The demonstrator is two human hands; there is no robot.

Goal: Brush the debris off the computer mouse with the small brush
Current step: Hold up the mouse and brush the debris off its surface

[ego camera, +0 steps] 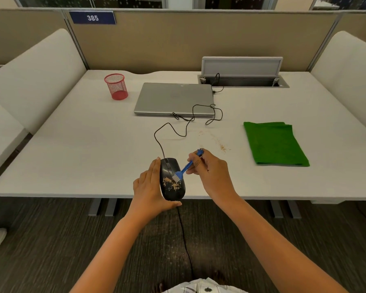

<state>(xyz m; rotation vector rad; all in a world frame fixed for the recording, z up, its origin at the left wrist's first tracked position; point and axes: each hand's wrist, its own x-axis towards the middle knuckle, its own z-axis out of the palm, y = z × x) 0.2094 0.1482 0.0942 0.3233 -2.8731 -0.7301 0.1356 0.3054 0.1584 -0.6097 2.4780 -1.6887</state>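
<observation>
A black wired computer mouse [171,193] is at the desk's front edge, with tan debris [171,182] scattered over its back half. My left hand [150,189] holds the mouse from its left side and rear, fingers laid straight along its flank and the thumb under its back end. My right hand [211,172] pinches the handle of a small blue brush [186,167]. The brush's white bristles touch the debris on the right part of the mouse.
The mouse cable [178,127] loops back to a shut grey laptop [173,99]. A folded green cloth [273,143] lies to the right, with loose crumbs [222,147] on the desk beside it. A red mesh cup [116,86] stands far left; an open cable hatch [242,81] is behind.
</observation>
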